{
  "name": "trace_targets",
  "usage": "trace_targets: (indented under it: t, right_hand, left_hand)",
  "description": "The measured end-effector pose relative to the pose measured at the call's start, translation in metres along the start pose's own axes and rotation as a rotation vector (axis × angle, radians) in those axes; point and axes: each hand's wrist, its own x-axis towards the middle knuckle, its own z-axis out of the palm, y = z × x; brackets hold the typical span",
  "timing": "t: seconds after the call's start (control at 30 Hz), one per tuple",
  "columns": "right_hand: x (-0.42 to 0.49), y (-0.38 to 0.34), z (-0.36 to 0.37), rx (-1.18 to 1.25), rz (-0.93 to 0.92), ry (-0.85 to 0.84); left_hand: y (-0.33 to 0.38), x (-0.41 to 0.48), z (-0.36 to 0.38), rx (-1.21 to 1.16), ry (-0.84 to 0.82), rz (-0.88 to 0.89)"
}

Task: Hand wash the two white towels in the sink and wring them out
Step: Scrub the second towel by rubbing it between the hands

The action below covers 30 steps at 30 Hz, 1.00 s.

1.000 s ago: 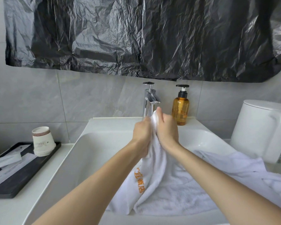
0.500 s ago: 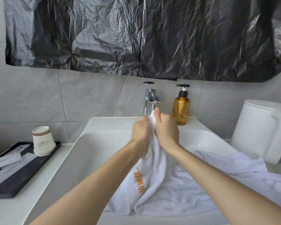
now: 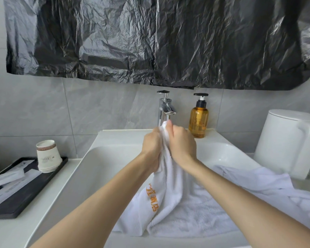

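On the desk at far left, a black tray (image 3: 16, 199) with stacked paper cups (image 3: 47, 156), untouched. In the sink (image 3: 106, 167), scrubbing going on: little shifted over the last second beyond a curling-in of the right fingers, earlier pointed up. Probably rubbing in progress, wringing not yet begun. Left hand (image 3: 151, 145) clamped round the bunched top of the towel (image 3: 170, 194), pressed against right hand (image 3: 182, 142), likewise closed on the same bunch just below the faucet (image 3: 166, 108). Rest of towel draped down into the basin. Second towel (image 3: 258, 183) slumped over the right rim, waiting its turn by the look of it.
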Motion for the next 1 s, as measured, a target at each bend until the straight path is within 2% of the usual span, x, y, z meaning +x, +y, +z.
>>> trace_targets:
  t: [0.03,0.07,0.17,0.27,0.3,0.43,0.47,0.57,0.63,0.7,0.73,0.83,0.87,1.0]
  right_hand:
    - [0.0,0.003,0.0,-0.025,-0.011,0.03]
    - [-0.006,0.004,0.002,-0.035,-0.1,0.063]
    - [-0.02,-0.006,0.005,0.018,-0.225,0.062]
    - [0.003,-0.001,0.002,0.089,-0.004,0.065]
    - [0.003,0.001,0.001,0.062,-0.004,0.082]
    - [-0.021,0.001,0.01,0.032,-0.237,0.084]
    - [-0.013,0.001,0.009,0.027,-0.214,0.086]
    - [0.011,0.006,0.002,0.058,0.054,0.066]
    - [-0.002,0.01,0.004,0.047,-0.069,0.096]
    - [-0.021,0.006,0.008,0.056,-0.262,0.068]
    - [-0.02,0.005,0.008,0.044,-0.302,0.044]
    - [0.008,0.011,0.006,0.005,-0.067,-0.06]
    - [0.012,0.017,0.005,-0.001,-0.044,-0.084]
    - [0.01,0.027,-0.007,0.184,-0.14,-0.214]
  left_hand:
    - [0.001,-0.001,0.002,0.001,0.0,-0.001]
    - [0.003,0.0,0.002,0.011,0.025,0.012]
    - [0.003,0.007,-0.004,0.07,0.057,0.072]
    - [-0.002,0.0,0.002,0.032,-0.03,0.042]
    - [-0.002,-0.001,0.004,0.011,-0.029,0.023]
    - [0.004,0.007,-0.003,0.088,0.055,0.058]
    - [0.003,0.006,-0.003,0.086,0.026,0.061]
    - [-0.002,0.006,0.005,0.095,-0.062,0.044]
    - [0.001,0.011,0.003,0.075,-0.026,0.025]
    - [0.002,0.017,-0.003,0.06,0.019,0.033]
    - [0.002,0.017,-0.006,0.062,0.014,0.033]
    - [-0.004,0.018,-0.008,0.076,-0.1,0.003]
    - [-0.003,0.017,-0.008,0.103,-0.133,-0.007]
    - [0.009,0.028,-0.021,0.255,-0.11,0.051]
